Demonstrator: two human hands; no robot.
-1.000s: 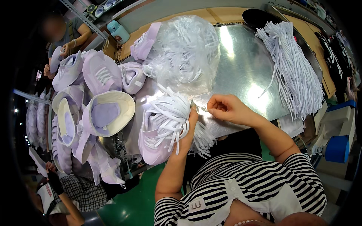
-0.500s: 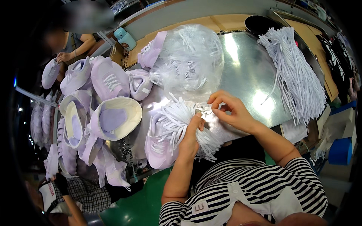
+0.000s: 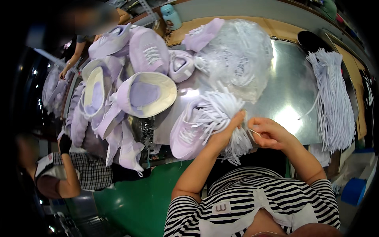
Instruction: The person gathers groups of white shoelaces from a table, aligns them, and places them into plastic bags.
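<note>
My left hand (image 3: 226, 135) is closed around a bundle of white shoelaces (image 3: 218, 106), whose ends fan out to both sides of it. Just right of the bundle, my right hand (image 3: 271, 133) pinches a thin pale cord (image 3: 256, 132) that runs toward the laces; where the cord's far end goes is hidden. A lilac sneaker (image 3: 184, 136) lies left of my left hand, partly covered by the fanned laces. Behind the bundle, a clear plastic bag (image 3: 241, 59) full of white laces rests on the metal tabletop (image 3: 290, 93).
Several lilac shoes and uppers (image 3: 147, 51) are piled at the left. A larger bundle of white laces (image 3: 333, 102) lies at the right. A light-blue bottle (image 3: 171, 17) stands at the back. One co-worker (image 3: 75, 170) is at lower left; another person's arm (image 3: 75, 57) shows at upper left.
The view has swung, so the table sits further right. My right hand has come lower, level with my left, drawing the cord. The co-worker at upper left no longer visibly holds a shoe.
</note>
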